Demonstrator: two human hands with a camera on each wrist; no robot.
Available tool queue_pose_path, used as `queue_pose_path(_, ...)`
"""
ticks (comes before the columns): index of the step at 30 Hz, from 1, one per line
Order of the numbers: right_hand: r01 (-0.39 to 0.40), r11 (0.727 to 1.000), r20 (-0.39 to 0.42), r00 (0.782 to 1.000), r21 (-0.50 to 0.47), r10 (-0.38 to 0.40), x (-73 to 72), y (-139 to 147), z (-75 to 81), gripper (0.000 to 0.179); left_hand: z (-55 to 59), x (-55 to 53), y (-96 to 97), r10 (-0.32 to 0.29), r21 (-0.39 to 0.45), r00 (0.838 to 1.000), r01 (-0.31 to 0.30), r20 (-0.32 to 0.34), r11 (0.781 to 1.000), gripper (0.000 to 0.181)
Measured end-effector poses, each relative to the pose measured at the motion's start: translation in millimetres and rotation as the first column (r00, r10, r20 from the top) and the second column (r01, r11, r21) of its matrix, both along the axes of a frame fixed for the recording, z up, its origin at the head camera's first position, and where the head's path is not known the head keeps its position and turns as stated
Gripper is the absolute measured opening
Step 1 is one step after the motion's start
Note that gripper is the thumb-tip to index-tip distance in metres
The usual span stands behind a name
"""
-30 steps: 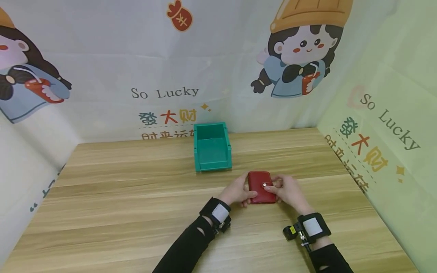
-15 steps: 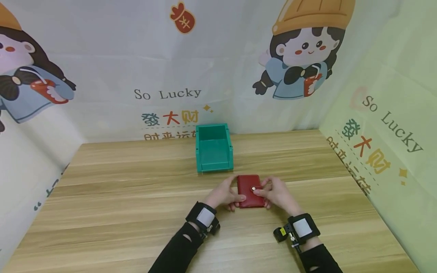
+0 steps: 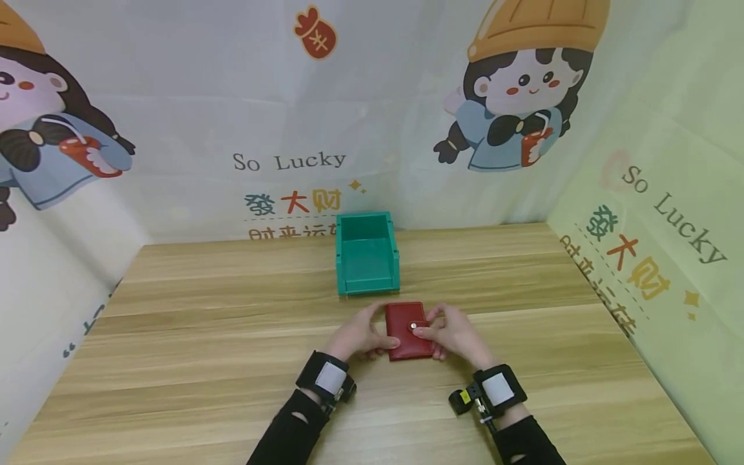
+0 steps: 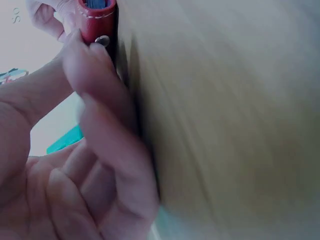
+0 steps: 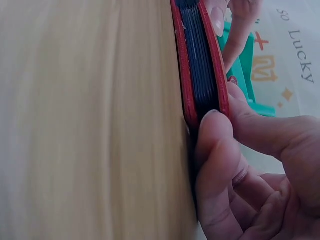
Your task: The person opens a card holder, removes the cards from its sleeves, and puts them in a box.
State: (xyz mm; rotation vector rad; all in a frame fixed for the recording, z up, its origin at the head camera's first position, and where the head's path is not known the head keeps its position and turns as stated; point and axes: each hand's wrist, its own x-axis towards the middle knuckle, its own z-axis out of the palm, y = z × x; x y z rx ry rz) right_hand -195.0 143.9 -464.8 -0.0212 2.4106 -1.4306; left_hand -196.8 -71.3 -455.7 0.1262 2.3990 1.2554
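Note:
A small red card holder [image 3: 403,336] with a snap strap lies flat on the wooden table, between both hands in the head view. Its left side is gripped by my left hand [image 3: 356,334], thumb on the cover. My right hand [image 3: 454,334] pinches the opposite side, its thumb beside the snap. Seen edge-on in the right wrist view, the card holder [image 5: 222,95] shows a stack of dark blue sleeves between its covers. One rounded red end with a metal snap appears at the top of the left wrist view, above my left-hand fingers [image 4: 117,145].
Just beyond the card holder, a teal open-fronted plastic bin [image 3: 369,258] stands near the table's back edge. Printed cloth [image 3: 401,129] hangs behind and along both sides of the wooden table [image 3: 203,336].
Both hands have slid leftward and slightly nearer with the card holder between them. It now lies in front of the bin's right part. The head view has shifted a little.

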Motion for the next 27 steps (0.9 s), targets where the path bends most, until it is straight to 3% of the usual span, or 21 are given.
queue_pose_path(3, -0.021, 1.0, -0.002, 1.0, -0.022, 0.021, 0.9, -6.2, 0.5, 0.029, 0.4, 1.2, -8.6, -0.026, -0.081, 0.994, 0.017, -0.105, 0.997, 0.083)
queue_pose_path(6, -0.042, 0.999, -0.021, 0.999, -0.027, 0.041, 1.9, -11.8, -0.2, 0.029, -2.1, 4.1, -17.7, -0.068, -0.144, 0.977, 0.038, -0.204, 0.989, 0.081)
queue_pose_path(11, -0.094, 0.996, -0.136, 0.986, 0.009, 0.094, 1.5, -20.3, -5.8, 0.028, -9.5, 10.4, -32.8, -0.106, -0.2, 0.942, 0.042, -0.319, 0.979, 0.083)
queue_pose_path(18, -0.104, 0.994, -0.26, 0.96, 0.033, 0.109, 1.4, -27.3, -16.3, 0.029, -15.7, 15.3, -44.7, -0.042, -0.076, 0.95, 0.019, -0.309, 0.997, 0.087)
queue_pose_path(27, -0.034, 0.997, -0.267, 0.964, -0.064, 0.016, 7.3, -31.1, -19.7, 0.027, -16.9, 19.6, -49.3, 0.038, 0.055, 0.952, -0.023, -0.304, 0.998, 0.078)
